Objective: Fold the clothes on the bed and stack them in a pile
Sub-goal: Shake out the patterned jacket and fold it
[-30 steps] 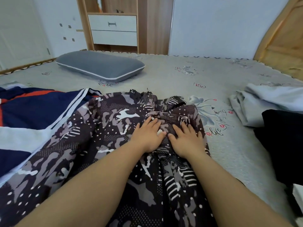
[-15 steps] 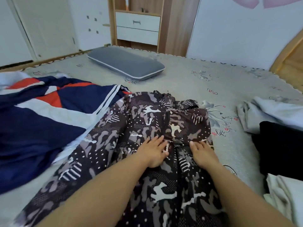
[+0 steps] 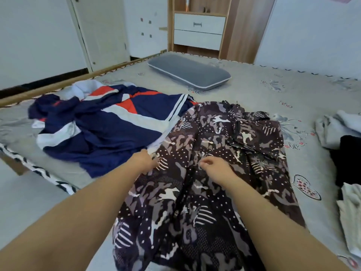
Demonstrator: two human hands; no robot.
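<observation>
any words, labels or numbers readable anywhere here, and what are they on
None reads clearly.
Cursive script printed on the grey floral bedsheet, beside the flower at right: too blurred to read.
Small script on the sheet below the grey pillow: too small to read.
Dark camouflage-print garment and navy, white and red jacket: no text visible.

Camo garment [image 3: 214, 173]: thin matt cloth; bed frame [image 3: 58, 83]: wood; pillow [image 3: 189, 72]: cloth.

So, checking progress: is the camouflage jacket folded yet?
Not yet. The camouflage jacket lies spread lengthwise on the bed, only its top bunched.
</observation>
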